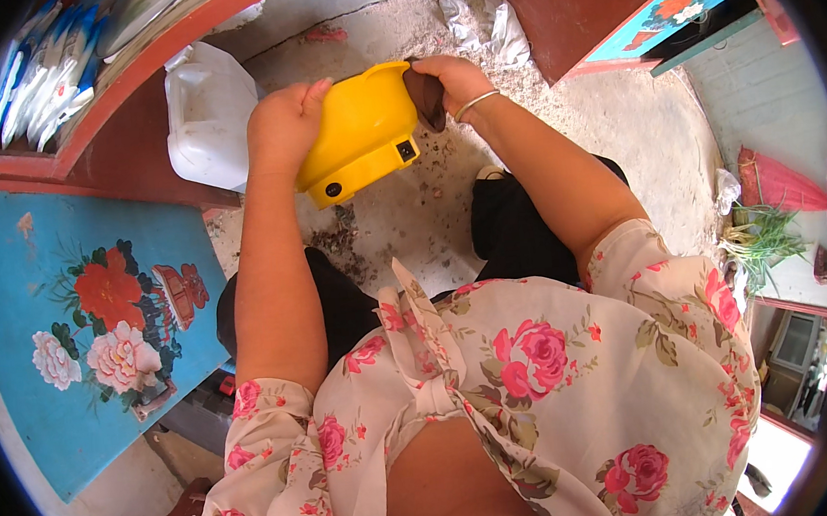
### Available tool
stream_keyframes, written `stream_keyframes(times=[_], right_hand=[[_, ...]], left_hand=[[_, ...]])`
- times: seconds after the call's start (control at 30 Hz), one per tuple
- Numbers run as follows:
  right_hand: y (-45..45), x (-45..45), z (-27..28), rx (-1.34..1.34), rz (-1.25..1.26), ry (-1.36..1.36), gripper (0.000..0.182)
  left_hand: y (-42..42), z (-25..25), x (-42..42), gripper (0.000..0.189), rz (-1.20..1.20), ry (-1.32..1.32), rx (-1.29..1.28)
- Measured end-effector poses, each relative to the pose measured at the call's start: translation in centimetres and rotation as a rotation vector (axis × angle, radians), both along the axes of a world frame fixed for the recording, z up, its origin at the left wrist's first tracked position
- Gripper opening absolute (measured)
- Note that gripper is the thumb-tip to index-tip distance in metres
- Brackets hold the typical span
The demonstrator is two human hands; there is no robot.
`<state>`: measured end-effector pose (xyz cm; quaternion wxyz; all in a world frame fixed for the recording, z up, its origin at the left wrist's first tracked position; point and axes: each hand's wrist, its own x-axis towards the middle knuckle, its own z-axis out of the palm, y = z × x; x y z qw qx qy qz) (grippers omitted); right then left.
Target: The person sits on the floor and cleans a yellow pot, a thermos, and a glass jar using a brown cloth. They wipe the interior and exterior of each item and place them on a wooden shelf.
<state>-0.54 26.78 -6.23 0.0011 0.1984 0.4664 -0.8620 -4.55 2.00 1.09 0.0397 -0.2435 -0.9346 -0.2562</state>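
In front of me, above the floor, both hands hold a glossy yellow plastic shell (364,121), possibly a helmet. A round black button and a square black fitting (405,151) sit on its raised near edge. My left hand (286,127) clasps its left side, thumb along the top. At its right end my right hand (460,86), with a bangle (475,105) at the wrist, pinches a dark brown tinted piece (426,99) against the yellow rim. Whether that piece is fixed to the shell I cannot tell. The shell's underside is hidden.
A white plastic jerrycan (206,118) stands left of my left hand. Nearby are a blue painted cabinet door (20,285) and a red-brown cabinet (533,16). A white plastic bag (487,26) lies on the littered concrete floor (412,236). Green stalks (765,240) lie at right.
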Motion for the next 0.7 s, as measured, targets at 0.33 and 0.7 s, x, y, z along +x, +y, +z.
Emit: stream_keyframes(times=[0.33,0.7], right_hand=[[-4.1,2.0,0.9,0.304,-0.06,-0.043,0.027],[-6.5,3.8,3.9,1.123,0.237,0.211,0.035]], left_hand=[[-0.1,0.4,0.3,0.052,0.052,-0.006,-0.092],[0.3,-0.8,-0.1,0.053,0.034,-0.112,-0.206]])
